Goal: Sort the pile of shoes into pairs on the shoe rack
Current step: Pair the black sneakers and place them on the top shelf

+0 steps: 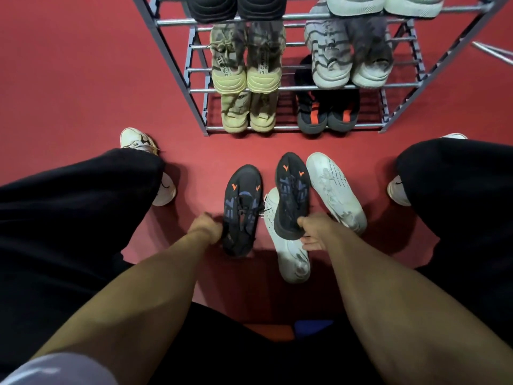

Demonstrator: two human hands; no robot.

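Observation:
Two black shoes with orange marks are in my hands, toes pointing at the rack. My left hand [205,227] grips the heel of the left black shoe [242,209]. My right hand [313,232] grips the heel of the right black shoe [292,193], which is lifted over a white shoe [291,257] lying on the red floor. A second white shoe [334,190] lies just to the right. The grey metal shoe rack [177,65] stands ahead, holding pairs on its tiers: beige shoes [245,65], grey striped shoes [349,59] and black shoes with orange stripes [327,115].
My legs in black trousers flank the shoes, with my own white sneakers on the left [138,141] and on the right [397,190]. More beige shoes [248,112] sit on the bottom tier. Dark and pale shoes fill the top tiers. Red floor surrounds the rack.

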